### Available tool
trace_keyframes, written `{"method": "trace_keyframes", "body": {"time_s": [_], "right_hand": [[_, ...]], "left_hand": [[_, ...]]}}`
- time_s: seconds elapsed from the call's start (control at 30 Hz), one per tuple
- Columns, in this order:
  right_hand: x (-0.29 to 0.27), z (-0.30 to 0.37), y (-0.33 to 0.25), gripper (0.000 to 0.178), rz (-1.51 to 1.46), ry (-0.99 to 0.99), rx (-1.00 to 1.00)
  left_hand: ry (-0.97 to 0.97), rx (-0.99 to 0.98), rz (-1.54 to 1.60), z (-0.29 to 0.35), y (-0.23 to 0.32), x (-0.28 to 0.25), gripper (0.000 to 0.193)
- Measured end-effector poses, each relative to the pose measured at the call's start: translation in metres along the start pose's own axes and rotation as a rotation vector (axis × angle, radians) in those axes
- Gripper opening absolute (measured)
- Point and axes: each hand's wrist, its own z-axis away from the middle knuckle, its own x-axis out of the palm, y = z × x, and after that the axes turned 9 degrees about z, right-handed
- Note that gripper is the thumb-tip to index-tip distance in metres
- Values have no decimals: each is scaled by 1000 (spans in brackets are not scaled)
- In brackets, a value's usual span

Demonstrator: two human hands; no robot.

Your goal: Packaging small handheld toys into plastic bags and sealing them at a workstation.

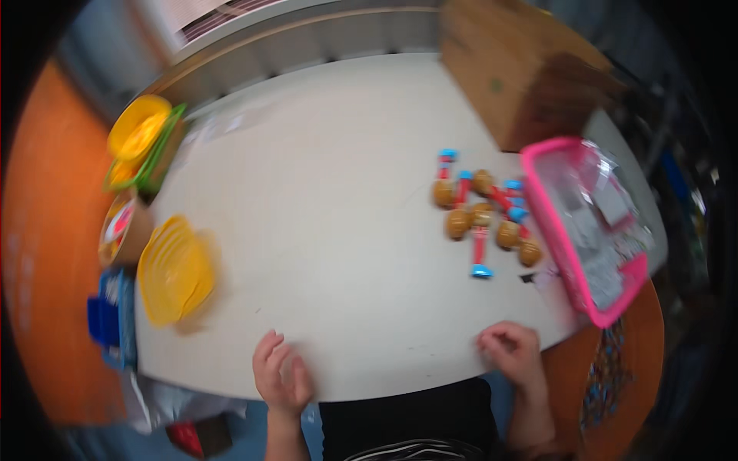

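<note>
My left hand [283,375] is raised by the table's near edge, its fingers apart and nothing in them. Farther right, my right hand [512,353] hovers at the same edge with loosely curled fingers; a gap shows between thumb and fingers, and I see nothing held. Ahead of it lies a group of several small toys [480,215], each with a brown ball, a red stick and a blue end. Beside them stands a pink basket [573,246] holding clear plastic bags. A yellow basket [175,270] sits on the left, apart from my left hand. Motion blurs the picture.
A large cardboard box [515,77] stands at the back right of the white table [330,169]. Along the left edge are a green tray [165,150] with yellow bowls [140,127], a brown container [132,230] and a blue container [115,319]. A low partition [307,54] runs behind.
</note>
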Motion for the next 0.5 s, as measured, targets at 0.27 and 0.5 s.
{"method": "trace_keyframes", "body": {"time_s": [0.27,0.5], "right_hand": [[-190,-29,-23,59,770,317,228],[-196,-89,32,73,1003,233,94]], "left_hand": [[-60,-345,113,2,13,39,38],[5,-343,142,10,6,39,33]]}}
